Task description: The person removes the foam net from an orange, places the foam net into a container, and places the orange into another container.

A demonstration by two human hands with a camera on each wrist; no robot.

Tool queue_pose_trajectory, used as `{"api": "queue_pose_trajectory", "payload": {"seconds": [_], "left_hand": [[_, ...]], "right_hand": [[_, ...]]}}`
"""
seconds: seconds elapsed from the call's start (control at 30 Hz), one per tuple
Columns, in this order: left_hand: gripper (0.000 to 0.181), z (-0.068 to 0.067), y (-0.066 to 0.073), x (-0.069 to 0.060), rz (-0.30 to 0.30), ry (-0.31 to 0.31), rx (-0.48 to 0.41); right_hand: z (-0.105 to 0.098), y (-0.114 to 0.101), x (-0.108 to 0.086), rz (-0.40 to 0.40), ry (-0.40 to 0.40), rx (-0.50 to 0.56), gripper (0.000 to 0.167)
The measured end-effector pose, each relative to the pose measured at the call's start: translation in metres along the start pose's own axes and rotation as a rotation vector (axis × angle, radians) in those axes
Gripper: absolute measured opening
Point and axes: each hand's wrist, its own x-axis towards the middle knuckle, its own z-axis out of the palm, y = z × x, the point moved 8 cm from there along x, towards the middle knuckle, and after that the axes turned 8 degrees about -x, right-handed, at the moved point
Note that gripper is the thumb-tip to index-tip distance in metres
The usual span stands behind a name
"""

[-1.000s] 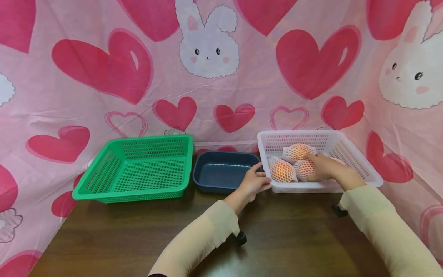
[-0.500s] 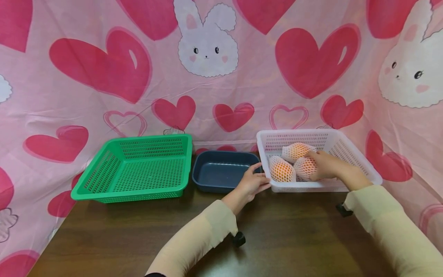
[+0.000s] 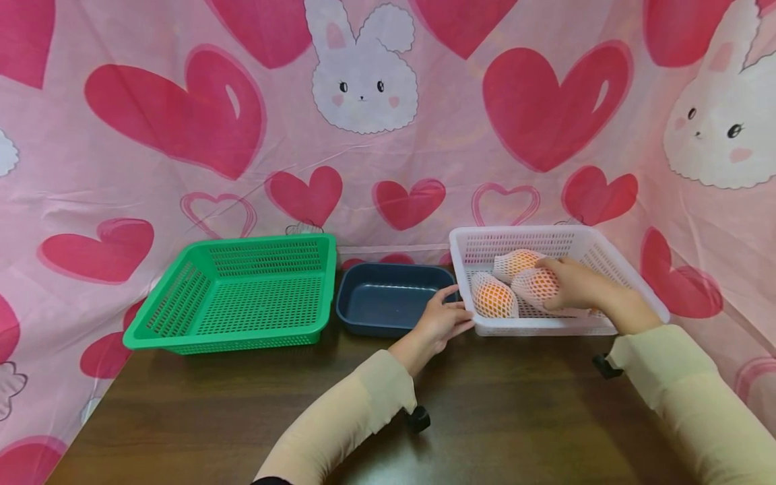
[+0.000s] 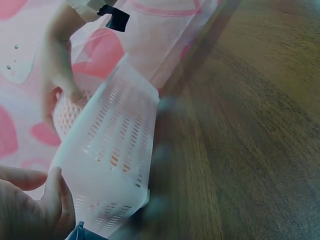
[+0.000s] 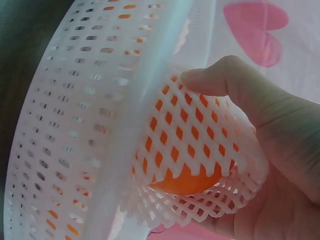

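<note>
My right hand (image 3: 576, 286) reaches into the white basket (image 3: 521, 328) and grips an orange-coloured fruit in a white foam net (image 3: 539, 286). In the right wrist view the thumb lies on the net of this fruit (image 5: 185, 130), near the basket's rim; some fingers are hidden behind it. Two more netted fruits sit beside it: one at the left (image 3: 495, 300), one behind (image 3: 515, 261). A bit of orange shows under my right wrist. My left hand (image 3: 438, 322) holds the basket's front left corner, thumb and fingers at the rim in the left wrist view.
A dark blue tub (image 3: 394, 330) stands left of the white basket, close beside my left hand. Farther left is a green basket (image 3: 242, 340) with slotted walls. All stand on a brown wooden table (image 3: 485, 404) before a pink heart-print cloth (image 3: 448, 148).
My right hand has shifted a little to the right. The fruit in its grip has turned and seems slightly raised over its neighbours. My left hand has stayed at the basket corner.
</note>
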Motion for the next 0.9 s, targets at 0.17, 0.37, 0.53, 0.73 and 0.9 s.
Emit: {"api": "queue_pose_trajectory", "payload": {"seconds": [0.17,0.37,0.53,0.73,0.9], "left_hand": [[0.066,0.000,0.002,-0.001,0.016,0.001,0.015],[0.063,-0.003,0.004,-0.001,0.038,0.004,0.064],[0.059,-0.004,0.006,-0.001,0.021,0.008,0.087],[0.058,-0.003,0.009,-0.005,-0.009,-0.018,0.107],[0.058,-0.006,0.011,-0.009,-0.019,-0.034,0.144]], "right_hand": [[-0.007,-0.005,0.000,-0.008,0.028,-0.009,0.079],[-0.013,-0.013,-0.001,-0.005,0.041,-0.008,0.078],[-0.017,-0.020,-0.003,-0.021,0.076,-0.007,0.080],[-0.020,-0.024,-0.004,-0.022,0.099,0.008,0.083],[-0.021,-0.027,-0.006,-0.013,0.127,0.044,0.086]]}}
